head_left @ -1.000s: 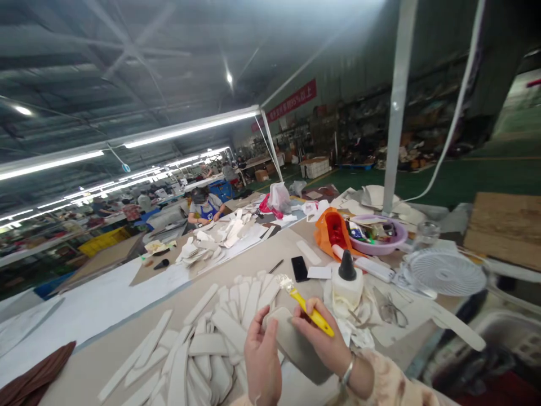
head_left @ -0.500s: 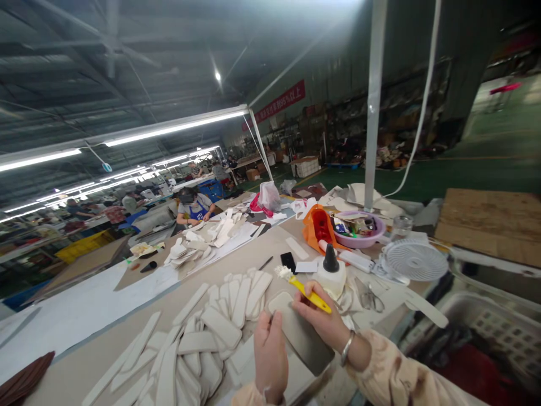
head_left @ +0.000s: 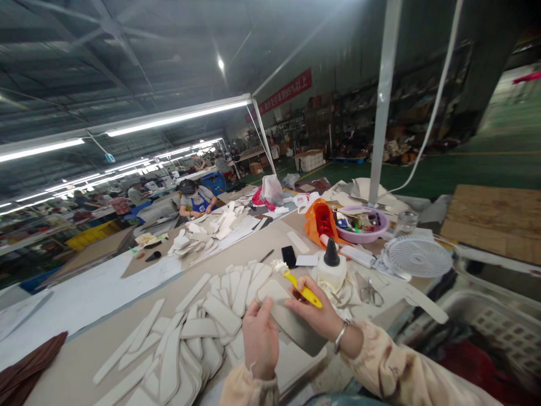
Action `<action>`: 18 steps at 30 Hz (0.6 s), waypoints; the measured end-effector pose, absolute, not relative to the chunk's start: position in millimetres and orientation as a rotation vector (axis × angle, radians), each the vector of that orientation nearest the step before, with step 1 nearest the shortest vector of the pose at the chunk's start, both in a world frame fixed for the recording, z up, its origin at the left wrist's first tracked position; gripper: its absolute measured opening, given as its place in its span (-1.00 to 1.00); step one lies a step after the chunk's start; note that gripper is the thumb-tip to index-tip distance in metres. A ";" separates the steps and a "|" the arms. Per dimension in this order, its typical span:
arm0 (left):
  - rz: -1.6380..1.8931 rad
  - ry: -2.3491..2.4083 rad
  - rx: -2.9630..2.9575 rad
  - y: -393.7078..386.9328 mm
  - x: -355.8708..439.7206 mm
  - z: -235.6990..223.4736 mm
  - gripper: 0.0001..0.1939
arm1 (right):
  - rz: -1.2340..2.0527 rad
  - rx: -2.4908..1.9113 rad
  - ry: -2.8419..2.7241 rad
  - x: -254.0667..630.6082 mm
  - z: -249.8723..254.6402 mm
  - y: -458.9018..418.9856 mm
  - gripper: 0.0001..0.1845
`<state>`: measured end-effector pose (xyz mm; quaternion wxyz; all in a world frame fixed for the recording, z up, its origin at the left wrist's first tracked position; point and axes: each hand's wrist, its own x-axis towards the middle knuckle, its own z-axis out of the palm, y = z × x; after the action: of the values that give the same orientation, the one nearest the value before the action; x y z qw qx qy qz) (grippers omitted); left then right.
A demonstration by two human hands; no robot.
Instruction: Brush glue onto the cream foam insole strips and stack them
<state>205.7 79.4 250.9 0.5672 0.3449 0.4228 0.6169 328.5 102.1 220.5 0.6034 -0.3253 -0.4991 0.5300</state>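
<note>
A grey, round-cornered panel [head_left: 302,327] is tilted between my two hands. My left hand [head_left: 261,341] is closed on its left edge, thumb on top. In my right hand [head_left: 319,316] is a yellow-handled brush [head_left: 310,296], its white, clotted head pointing up and away, above the panel's far end. The fingers of that hand also touch the panel's right side. Left of my hands lies a pile of pale, round-ended strips [head_left: 194,332]. Just beyond my right hand stands a white bottle [head_left: 332,273] with a black cone cap.
A black phone [head_left: 289,257] lies beyond the brush. Farther right are an orange bag [head_left: 316,223], a purple basin [head_left: 367,237], scissors [head_left: 372,294] and a white fan [head_left: 418,256]. A metal post [head_left: 382,107] rises behind them. A co-worker [head_left: 196,200] sits across the table.
The view first swung right, then slightly back. My hands keep hold of the panel and brush; the panel's tilt shifts a little and the brush stays above it.
</note>
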 end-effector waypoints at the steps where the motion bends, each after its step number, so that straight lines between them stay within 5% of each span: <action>1: 1.487 0.994 0.775 82.0 201.3 250.5 -0.71 | 1.239 -0.778 -1.180 327.5 215.4 102.3 -0.60; 7: 1.756 1.037 0.517 102.1 160.2 237.9 -0.86 | 1.288 -0.914 -1.300 339.4 181.3 97.5 -0.58; 18: 1.867 1.165 0.141 95.2 124.4 201.4 -0.73 | 1.394 -0.895 -1.114 355.3 147.9 91.2 -0.58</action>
<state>124.4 95.2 201.4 0.4516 0.0570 0.4714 0.7554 355.3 91.2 147.9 0.5417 -0.3770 -0.4691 0.5868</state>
